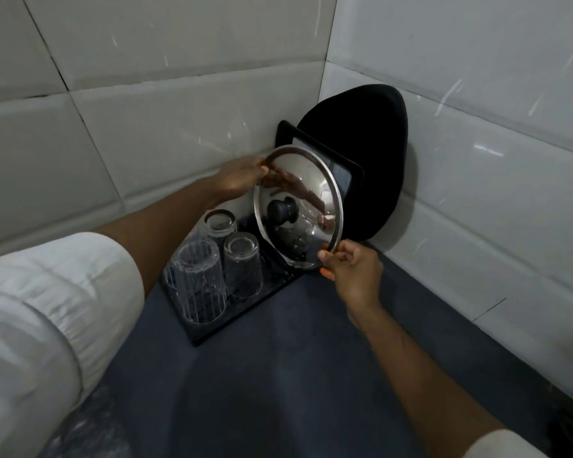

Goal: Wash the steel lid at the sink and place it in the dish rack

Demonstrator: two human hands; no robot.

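Standing upside down at the left of a dark dish rack point(212, 335) are three glasses point(209, 276). The left hand point(242, 181) pinches the steel lid point(300, 206) at its upper rim; the right hand point(351, 269) pinches its lower rim. The lid is nearly upright over the rack, before a black pan point(371, 160). A wet rim could slip and strike the glasses.

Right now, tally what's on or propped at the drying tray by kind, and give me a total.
Glasses, upside down: 3
Steel lid, held by both hands: 1
Black square tray, leaning: 1
Black round pan, leaning against the wall: 1
Total: 6
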